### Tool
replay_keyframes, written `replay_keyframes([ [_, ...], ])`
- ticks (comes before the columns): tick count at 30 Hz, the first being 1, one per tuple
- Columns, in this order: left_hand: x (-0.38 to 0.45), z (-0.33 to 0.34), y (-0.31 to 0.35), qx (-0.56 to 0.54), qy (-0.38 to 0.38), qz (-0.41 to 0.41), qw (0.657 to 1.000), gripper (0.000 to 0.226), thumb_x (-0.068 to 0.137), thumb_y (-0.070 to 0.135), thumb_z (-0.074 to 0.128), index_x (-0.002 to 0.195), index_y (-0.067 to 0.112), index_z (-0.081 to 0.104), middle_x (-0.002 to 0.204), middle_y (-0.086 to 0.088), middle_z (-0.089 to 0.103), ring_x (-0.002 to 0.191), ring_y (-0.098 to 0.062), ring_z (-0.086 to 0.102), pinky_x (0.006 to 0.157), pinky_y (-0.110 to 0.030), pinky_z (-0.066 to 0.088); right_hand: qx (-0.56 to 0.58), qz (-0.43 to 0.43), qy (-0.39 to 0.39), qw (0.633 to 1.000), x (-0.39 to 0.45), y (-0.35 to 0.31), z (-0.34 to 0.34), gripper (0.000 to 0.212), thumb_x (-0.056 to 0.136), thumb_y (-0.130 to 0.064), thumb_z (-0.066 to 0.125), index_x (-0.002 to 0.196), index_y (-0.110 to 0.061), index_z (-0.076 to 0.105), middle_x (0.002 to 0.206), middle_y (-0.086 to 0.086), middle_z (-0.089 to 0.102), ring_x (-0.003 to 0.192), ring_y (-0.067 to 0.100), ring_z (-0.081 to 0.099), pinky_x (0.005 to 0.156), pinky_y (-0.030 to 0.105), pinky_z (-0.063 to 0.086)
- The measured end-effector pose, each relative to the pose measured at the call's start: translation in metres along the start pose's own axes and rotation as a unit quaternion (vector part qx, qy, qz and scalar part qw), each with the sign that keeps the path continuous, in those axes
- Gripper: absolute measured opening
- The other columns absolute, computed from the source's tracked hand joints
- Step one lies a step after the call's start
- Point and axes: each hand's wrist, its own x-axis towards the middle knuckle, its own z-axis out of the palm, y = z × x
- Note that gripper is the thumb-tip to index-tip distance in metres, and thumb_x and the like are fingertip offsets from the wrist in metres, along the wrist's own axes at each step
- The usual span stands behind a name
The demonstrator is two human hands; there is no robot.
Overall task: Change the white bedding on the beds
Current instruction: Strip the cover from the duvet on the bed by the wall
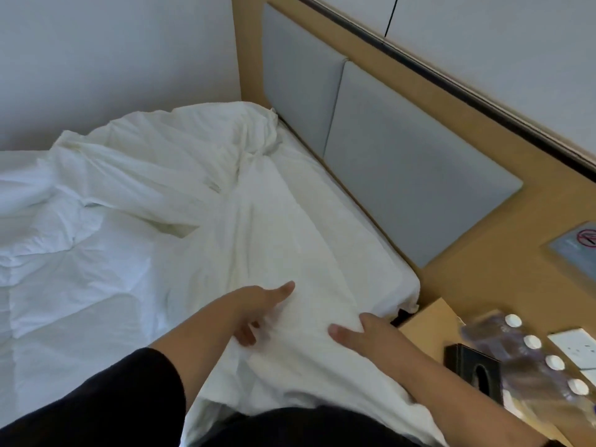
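Head view, looking down at the head end of a bed (371,253). A white sheet (290,227) lies over the mattress, smoother along the edge by the headboard (403,175) and gathered into loose folds toward the far corner, where it bunches against the wall (113,59). A crumpled white duvet (80,253) covers the left part of the bed. Both hands work at the near corner of the bed, just beside the bedside tabletop (429,321). The left hand (258,304) rests on the sheet with the thumb stretched forward and the fingers curled into a fold of the cloth, apparently grasping it; the fingertips are partly hidden, so the hold cannot be confirmed. The right hand (364,333) grips the sheet at the corner edge, thumb on top and fingers wrapped under the cloth. Dark sleeves (113,398) cover the left arm to above the wrist. The headboard carries two grey padded panels set in a tan wooden frame. On the tabletop, at the right edge of the view, stand a black tissue box (474,369) and, just beside it, a wrapped pack of bottles with white caps (532,353), blurred. A white wall socket (577,350) sits behind the bottles, and a no-smoking sign (577,246) is fixed above them.
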Motion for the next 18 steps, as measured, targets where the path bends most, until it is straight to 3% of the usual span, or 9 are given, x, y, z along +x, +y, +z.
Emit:
replay_keyframes([
  [3, 0.003, 0.046, 0.015, -0.256, 0.014, -0.010, 0.966, 0.099, 0.064, 0.082, 0.068, 0.131, 0.010, 0.055, 0.113, -0.012, 0.068, 0.093, -0.032, 0.071, 0.080, -0.044, 0.061, 0.023, -0.068, -0.057, 0.996, -0.009, 0.007, -0.010, 0.064, 0.067, -0.070, 0.077, 0.117, -0.035, 0.057, 0.110, -0.018, 0.069, 0.099, 0.000, 0.065, 0.087, 0.025, 0.054],
  [6, -0.001, 0.073, 0.035, -0.320, 0.108, 0.035, 0.940, 0.060, 0.086, 0.037, 0.071, 0.134, 0.007, 0.052, 0.122, -0.014, 0.063, 0.095, -0.029, 0.063, 0.076, -0.037, 0.058, 0.061, -0.092, -0.090, 0.990, -0.014, 0.033, -0.029, 0.044, 0.077, -0.045, 0.084, 0.112, -0.037, 0.058, 0.105, -0.022, 0.070, 0.094, -0.007, 0.066, 0.082, 0.015, 0.052],
  [9, -0.013, 0.092, 0.046, -0.299, 0.181, 0.073, 0.934, 0.008, 0.085, 0.012, 0.057, 0.090, 0.006, 0.056, 0.092, -0.012, 0.062, 0.075, -0.025, 0.054, 0.063, -0.030, 0.044, 0.098, -0.094, -0.109, 0.985, -0.012, 0.065, -0.044, 0.047, 0.076, -0.043, 0.085, 0.114, -0.033, 0.059, 0.107, -0.018, 0.072, 0.095, -0.003, 0.068, 0.085, 0.019, 0.054],
  [12, -0.034, 0.101, 0.050, -0.271, 0.260, 0.125, 0.918, 0.016, 0.082, 0.014, 0.056, 0.072, 0.009, 0.045, 0.072, -0.008, 0.051, 0.065, -0.024, 0.049, 0.060, -0.032, 0.038, 0.069, -0.081, -0.097, 0.990, 0.000, 0.091, -0.056, 0.053, 0.077, -0.055, 0.079, 0.118, -0.027, 0.060, 0.112, -0.012, 0.072, 0.104, 0.007, 0.068, 0.095, 0.032, 0.055],
  [15, -0.060, 0.112, 0.052, -0.216, 0.270, 0.173, 0.922, 0.035, 0.079, 0.027, 0.057, 0.092, -0.005, 0.057, 0.087, -0.019, 0.065, 0.079, -0.038, 0.063, 0.069, -0.040, 0.051, -0.011, -0.073, -0.126, 0.989, 0.012, 0.104, -0.064, 0.047, 0.083, -0.060, 0.071, 0.121, -0.034, 0.059, 0.117, -0.019, 0.068, 0.113, 0.006, 0.064, 0.100, 0.028, 0.051],
  [18, -0.063, 0.115, 0.048, -0.205, 0.251, 0.166, 0.931, 0.037, 0.082, 0.029, 0.059, 0.101, -0.003, 0.063, 0.099, -0.018, 0.070, 0.093, -0.035, 0.067, 0.084, -0.047, 0.056, -0.090, -0.099, -0.164, 0.977, 0.020, 0.086, -0.070, 0.043, 0.084, -0.056, 0.072, 0.118, -0.047, 0.048, 0.114, -0.030, 0.058, 0.112, 0.001, 0.057, 0.095, 0.020, 0.047],
])
